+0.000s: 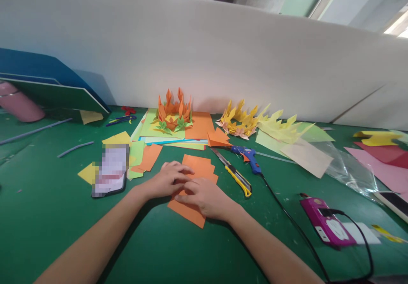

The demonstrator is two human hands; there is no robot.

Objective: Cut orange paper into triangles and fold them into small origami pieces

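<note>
Several sheets of orange paper (188, 215) lie in front of me, overlapping on the table. My left hand (170, 178) rests over them from the left, its fingers bent and closed at the paper. From the right, my right hand (204, 197) meets it, thumb and fingers pressed together on the same paper. The fingertips of both hands nearly touch, and the spot between them is partly hidden. Just right of the sheets is a yellow utility knife (239, 178) with its blade out. Beyond it lies a blue glue gun (250, 156).
An orange paper crown (174, 114) stands on stacked paper at the back, beside a yellow crown (237, 120). A phone (111, 169) lies left. On the right, a purple power strip (328, 222) has a black cord plugged in. A white partition (197, 50) closes off the back.
</note>
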